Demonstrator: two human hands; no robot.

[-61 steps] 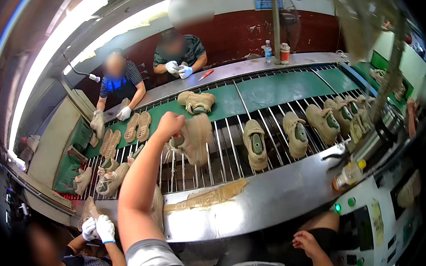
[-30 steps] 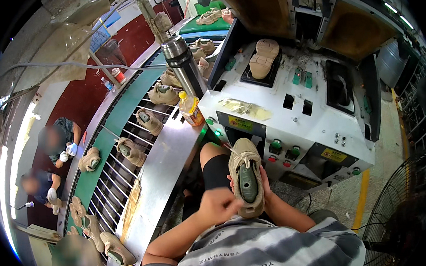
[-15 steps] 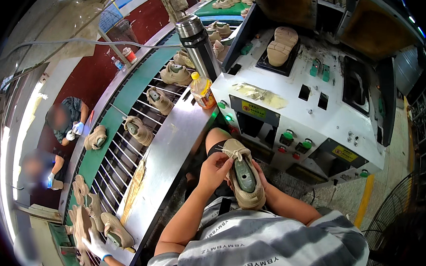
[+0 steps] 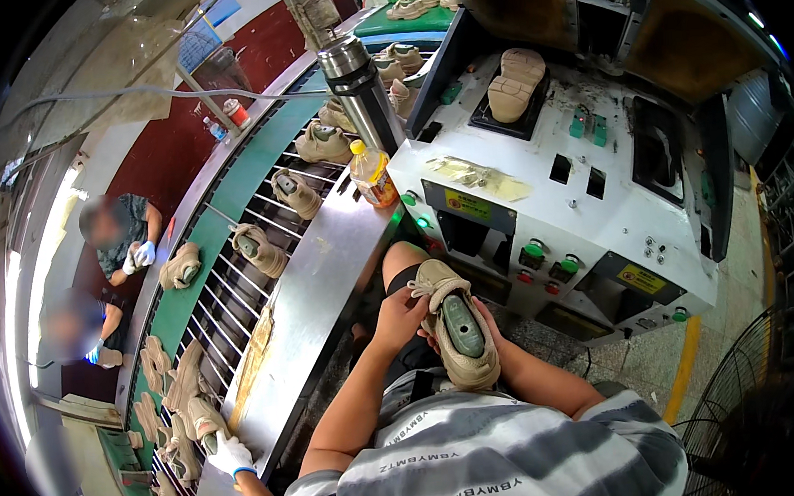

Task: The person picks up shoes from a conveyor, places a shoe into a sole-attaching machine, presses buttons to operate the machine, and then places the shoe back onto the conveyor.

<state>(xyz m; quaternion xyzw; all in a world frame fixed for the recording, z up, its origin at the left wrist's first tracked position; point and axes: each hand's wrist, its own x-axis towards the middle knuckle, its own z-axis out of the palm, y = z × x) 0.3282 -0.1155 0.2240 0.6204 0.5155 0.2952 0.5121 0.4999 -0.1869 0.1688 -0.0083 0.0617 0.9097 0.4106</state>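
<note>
A beige lace-up sneaker (image 4: 469,364) with a green piece inside its opening is held over my lap, toe pointing away from me. My left hand (image 4: 404,318) is closed at the sneaker's left side, fingertips beside the loose bow of the shoelace (image 4: 425,288); whether they pinch the lace I cannot tell. Around the right side of the same sneaker wraps my right hand (image 4: 487,326), its fingers partly hidden by the shoe.
Left of me a metal ledge (image 4: 321,262) borders a roller conveyor (image 4: 227,290) carrying several beige sneakers. A bottle (image 4: 374,178) and a steel flask (image 4: 362,95) stand there. Ahead is a white machine (image 4: 538,180) with a shoe sole (image 4: 516,86). A co-worker's gloved hand (image 4: 229,454) touches a shoe.
My left fingers have shifted slightly at the lace, and the bow lies differently. At lower left the co-worker's gloved hand has moved right onto a sneaker, and the shoes there have shifted.
</note>
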